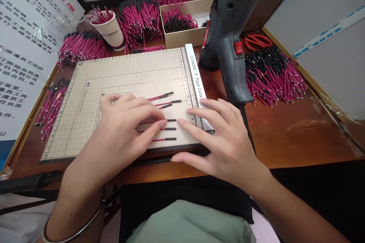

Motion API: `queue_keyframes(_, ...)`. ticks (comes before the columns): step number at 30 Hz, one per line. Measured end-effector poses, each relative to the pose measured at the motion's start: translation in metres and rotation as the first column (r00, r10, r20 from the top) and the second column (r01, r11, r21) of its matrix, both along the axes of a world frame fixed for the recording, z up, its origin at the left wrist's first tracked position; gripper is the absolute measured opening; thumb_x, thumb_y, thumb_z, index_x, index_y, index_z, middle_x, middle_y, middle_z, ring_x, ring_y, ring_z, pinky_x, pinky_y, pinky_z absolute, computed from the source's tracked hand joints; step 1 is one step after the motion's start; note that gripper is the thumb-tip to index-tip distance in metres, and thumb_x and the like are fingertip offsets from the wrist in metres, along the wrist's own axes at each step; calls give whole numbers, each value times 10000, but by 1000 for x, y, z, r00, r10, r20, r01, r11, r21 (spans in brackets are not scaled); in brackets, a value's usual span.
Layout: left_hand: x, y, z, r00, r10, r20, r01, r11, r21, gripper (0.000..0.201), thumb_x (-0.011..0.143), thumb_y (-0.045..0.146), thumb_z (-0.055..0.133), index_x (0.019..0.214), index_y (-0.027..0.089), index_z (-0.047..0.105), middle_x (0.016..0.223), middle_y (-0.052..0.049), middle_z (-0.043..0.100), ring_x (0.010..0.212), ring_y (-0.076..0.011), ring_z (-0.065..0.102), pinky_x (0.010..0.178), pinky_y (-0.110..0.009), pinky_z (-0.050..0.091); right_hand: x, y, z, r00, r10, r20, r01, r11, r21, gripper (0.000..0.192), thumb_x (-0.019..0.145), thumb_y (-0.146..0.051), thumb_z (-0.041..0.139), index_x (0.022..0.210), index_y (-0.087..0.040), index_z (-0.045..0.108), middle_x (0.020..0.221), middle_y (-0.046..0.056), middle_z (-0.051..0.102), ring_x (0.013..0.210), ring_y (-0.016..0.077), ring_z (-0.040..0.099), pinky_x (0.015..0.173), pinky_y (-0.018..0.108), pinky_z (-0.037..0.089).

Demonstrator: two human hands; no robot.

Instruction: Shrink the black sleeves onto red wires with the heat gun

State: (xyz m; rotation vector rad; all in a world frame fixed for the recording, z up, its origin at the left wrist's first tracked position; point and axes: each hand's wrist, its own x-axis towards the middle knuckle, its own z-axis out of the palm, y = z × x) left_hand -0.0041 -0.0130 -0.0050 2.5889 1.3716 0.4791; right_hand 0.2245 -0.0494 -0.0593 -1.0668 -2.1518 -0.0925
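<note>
Nearest you, low in the centre of the frame, both of your hands lie flat on the paper cutter board (85,121): your left hand (125,129) is spread open with fingers extended, pressing down on a row of red wires (159,121) with black sleeved tips, gripping nothing; your right hand (225,136) is likewise open, its fingertips resting by the sleeved ends near the ruler rail (196,79) at the board's right edge. You appear to be lining the wires up side by side with the sleeve ends level, about 6 of them showing; I judge the next move calls for keeping them parallel and pinned so none rolls off line while the sleeved ends are treated. How many wires lie under your left palm is hidden, and their left ends cannot be seen. Just beyond your right hand stands a grey heat gun (228,38), its top cut off by the frame's upper edge. Farther back, upper centre, a cardboard box (182,38) and a paper cup (110,30) hold more wires, with loose heaps to the left and right; red-handled scissors (258,40) lie upper right on the bench (299,140), partly covered.
</note>
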Motion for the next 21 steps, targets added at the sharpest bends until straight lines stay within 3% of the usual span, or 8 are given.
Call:
queue_keyframes(12, 1, 4, 2, 1000, 2, -19, -2, 1000, 8, 227, 1024, 321, 525, 877, 271, 690, 910, 22, 765, 906, -234, 644, 951, -453, 299, 0, 0, -2, 1000, -5, -9, 5, 1000, 4, 574, 887, -658, 710, 1170, -160, 737, 1222, 132, 743, 1247, 354, 612, 1107, 583, 470)
queue_keyframes(17, 2, 5, 6, 995, 97, -19, -96, 995, 26, 217, 1012, 353, 533, 879, 279, 688, 947, 24, 783, 929, -241, 653, 932, -448, 305, 0, -1, -2, 1000, 2, -1, -2, 1000, -16, 577, 875, -620, 749, 1212, -153, 720, 1254, 133, 731, 1273, 351, 591, 1125, 572, 451)
queue_keyframes(21, 5, 9, 7, 989, 138, -56, -134, 989, 57, 251, 1004, 369, 506, 860, 279, 691, 947, 2, 789, 936, -265, 653, 935, -496, 296, 2, -1, 6, 1000, 9, -11, -9, 997, -76, 640, 906, -676, 675, 1247, -134, 703, 1292, 153, 712, 1278, 344, 587, 1142, 580, 426)
